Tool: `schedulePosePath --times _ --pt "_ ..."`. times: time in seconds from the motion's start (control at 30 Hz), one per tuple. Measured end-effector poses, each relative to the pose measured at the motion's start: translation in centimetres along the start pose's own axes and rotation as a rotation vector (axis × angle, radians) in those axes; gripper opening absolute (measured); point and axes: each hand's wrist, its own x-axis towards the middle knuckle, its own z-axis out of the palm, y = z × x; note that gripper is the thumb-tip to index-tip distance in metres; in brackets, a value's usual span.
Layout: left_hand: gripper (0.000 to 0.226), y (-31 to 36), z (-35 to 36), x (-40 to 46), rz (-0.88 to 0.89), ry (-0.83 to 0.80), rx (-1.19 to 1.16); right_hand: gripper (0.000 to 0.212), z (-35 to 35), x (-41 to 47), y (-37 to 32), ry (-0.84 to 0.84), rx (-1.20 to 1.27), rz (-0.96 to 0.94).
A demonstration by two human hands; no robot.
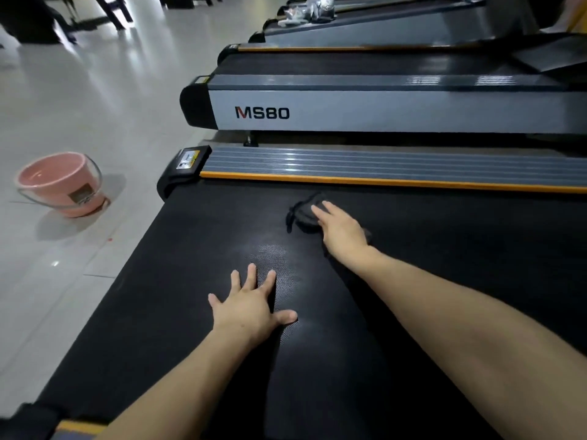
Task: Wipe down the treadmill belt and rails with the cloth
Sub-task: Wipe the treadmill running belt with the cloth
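Pressing the dark crumpled cloth (306,214) flat against the black textured treadmill belt (197,249), your right hand (341,228) lies on top of it with straight fingers, nothing pinched or curled that can be seen. The cloth sits on the belt near the far grey ribbed side rail (381,161) with its orange edge strip (349,180), well short of the belt's rear end. Your left hand (251,304) is spread palm-down on the belt, nearer you than the cloth, bracing your weight and holding nothing.

To wipe well, keep the whole palm on the cloth so it does not bunch, and draw it in long overlapping strokes along the belt, working from that rail toward you. Lean on the braced hand, not the wiping one, so pressure stays even. The rail looks untouched as yet; judge it a later pass. The pink plastic bucket (60,185) stands on the floor beyond the belt's rear end for rinsing.
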Motion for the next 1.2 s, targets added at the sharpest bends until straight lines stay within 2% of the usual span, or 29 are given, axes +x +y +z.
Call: schedulePosePath --times 0.1,0.17,0.3,0.4,0.5,0.57,0.67,0.73,0.8,0.93,1.0,1.1,1.13,1.2 --pt "0.103 -0.2 0.2 0.1 -0.003 0.006 0.003 0.049 0.3 3.5 0.5 -0.047 -0.044 0.066" --pt "0.102 -0.2 0.1 0.2 0.0 0.002 0.01 0.045 -0.2 3.4 0.1 -0.048 -0.044 0.033" --pt "0.103 -0.1 0.1 0.2 -0.003 -0.002 0.004 0.034 -1.7 -2.3 -0.8 0.031 0.036 -0.141" --pt "0.103 0.0 0.3 0.2 -0.005 0.001 0.006 0.034 -2.1 -7.7 -1.0 0.018 0.106 -0.347" --pt "0.102 -0.1 0.4 0.3 -0.005 0.009 0.005 0.034 -1.6 -6.8 -0.1 -0.015 0.123 -0.452" --pt "0.102 -0.2 0.5 0.4 -0.001 0.008 0.015 0.031 -1.0 -2.1 0.6 0.008 0.049 -0.413" --pt "0.102 -0.3 0.7 0.5 0.004 0.011 0.007 0.031 -0.4 5.4 1.1 0.059 -0.035 -0.183" --pt "0.101 -0.4 0.7 0.5 0.004 0.013 0.008 0.03 -0.1 7.2 1.0 0.074 -0.024 -0.089" --pt "0.101 -0.3 0.7 0.4 0.004 0.002 0.009 0.028 -0.3 5.7 0.2 0.092 -0.007 -0.088" --pt "0.101 -0.2 0.5 0.5 -0.001 -0.006 0.014 0.024 -1.6 -3.2 0.1 0.141 0.072 -0.365" --pt "0.1 -0.2 0.5 0.5 0.001 -0.004 0.023 0.026 -2.0 -7.1 0.8 0.113 0.119 -0.537" --pt "0.1 -0.1 0.6 0.4 -0.003 -0.001 0.021 0.03 -2.2 -4.1 2.8 0.071 0.034 -0.695" --pt "0.1 -0.2 0.6 0.4 -0.002 -0.001 0.023 0.031 -2.1 -1.2 3.7 0.095 -0.036 -0.673" --pt "0.1 -0.2 0.6 0.3 -0.002 -0.005 0.02 0.028 -2.2 4.4 5.2 0.128 -0.09 -0.426"
